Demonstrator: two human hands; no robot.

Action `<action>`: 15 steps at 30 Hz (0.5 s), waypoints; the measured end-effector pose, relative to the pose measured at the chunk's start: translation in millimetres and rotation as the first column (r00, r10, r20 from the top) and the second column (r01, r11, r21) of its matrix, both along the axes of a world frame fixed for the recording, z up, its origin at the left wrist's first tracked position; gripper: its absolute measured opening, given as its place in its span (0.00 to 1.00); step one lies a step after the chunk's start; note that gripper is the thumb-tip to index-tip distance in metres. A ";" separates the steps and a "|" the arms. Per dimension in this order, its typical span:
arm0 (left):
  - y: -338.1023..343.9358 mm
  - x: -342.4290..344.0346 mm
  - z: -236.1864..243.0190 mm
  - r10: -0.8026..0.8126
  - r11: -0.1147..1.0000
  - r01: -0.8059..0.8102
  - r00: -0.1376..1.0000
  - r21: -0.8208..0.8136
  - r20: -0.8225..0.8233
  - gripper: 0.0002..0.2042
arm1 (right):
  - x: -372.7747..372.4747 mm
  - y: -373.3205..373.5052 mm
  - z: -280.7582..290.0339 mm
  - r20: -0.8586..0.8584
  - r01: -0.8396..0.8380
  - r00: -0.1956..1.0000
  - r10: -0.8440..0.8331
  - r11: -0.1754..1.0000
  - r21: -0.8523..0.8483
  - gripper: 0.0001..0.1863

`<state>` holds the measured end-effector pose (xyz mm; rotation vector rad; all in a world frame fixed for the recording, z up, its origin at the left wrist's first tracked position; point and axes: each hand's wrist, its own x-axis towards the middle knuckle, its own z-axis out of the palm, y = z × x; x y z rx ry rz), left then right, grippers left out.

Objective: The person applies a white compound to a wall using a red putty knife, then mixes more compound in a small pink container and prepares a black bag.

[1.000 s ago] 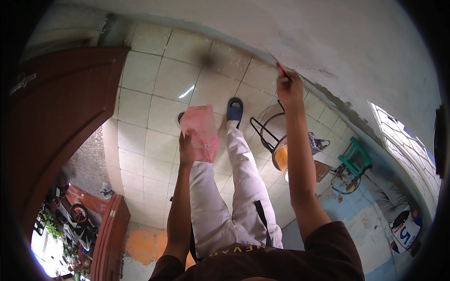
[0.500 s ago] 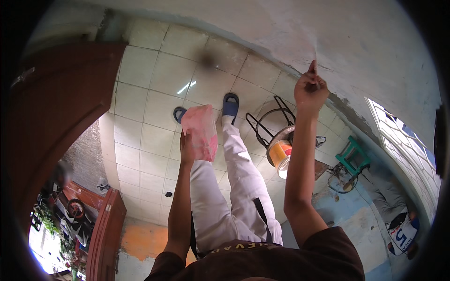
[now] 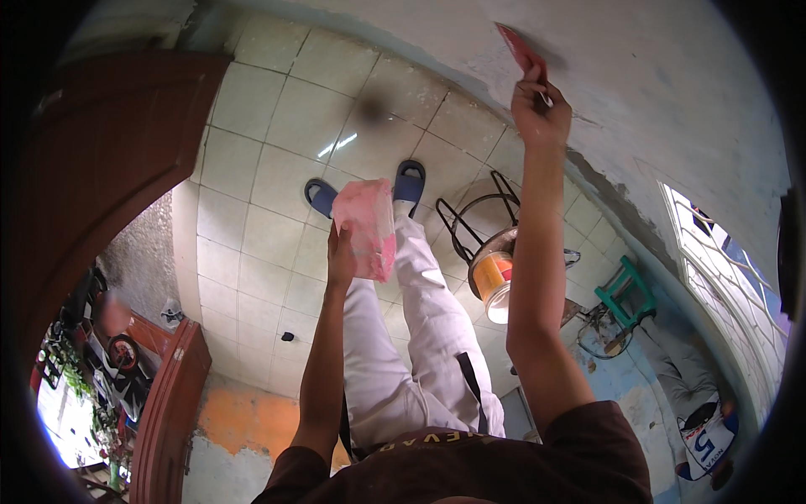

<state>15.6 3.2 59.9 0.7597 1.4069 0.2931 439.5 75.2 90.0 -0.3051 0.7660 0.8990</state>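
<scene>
While the fingers of your left hand (image 3: 341, 252) clasp a pink box-shaped object (image 3: 366, 225) near the middle, those of your right hand (image 3: 542, 116) pinch a red scraper (image 3: 519, 50), far right, by the pale wall (image 3: 646, 101). An orange bucket (image 3: 489, 272) sits nearer.

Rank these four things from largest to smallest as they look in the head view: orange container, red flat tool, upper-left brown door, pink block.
1. Upper-left brown door
2. Pink block
3. Orange container
4. Red flat tool
</scene>
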 end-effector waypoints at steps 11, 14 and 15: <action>-22.5 2.9 -23.6 0.079 0.993 -0.078 0.997 -0.085 0.011 0.34 | -45.6 -59.8 -68.9 0.195 -0.247 0.939 0.284 0.950 -0.193 0.29; -22.7 18.9 -18.0 0.018 1.000 -0.017 0.990 -0.010 0.141 0.34 | -43.2 -19.3 -126.4 0.203 -0.263 0.912 0.356 0.888 -0.377 0.13; -22.3 14.5 -19.2 0.002 1.000 -0.002 0.996 -0.003 0.094 0.35 | -54.4 -2.3 -123.4 0.168 -0.259 0.924 0.343 0.885 -0.386 0.12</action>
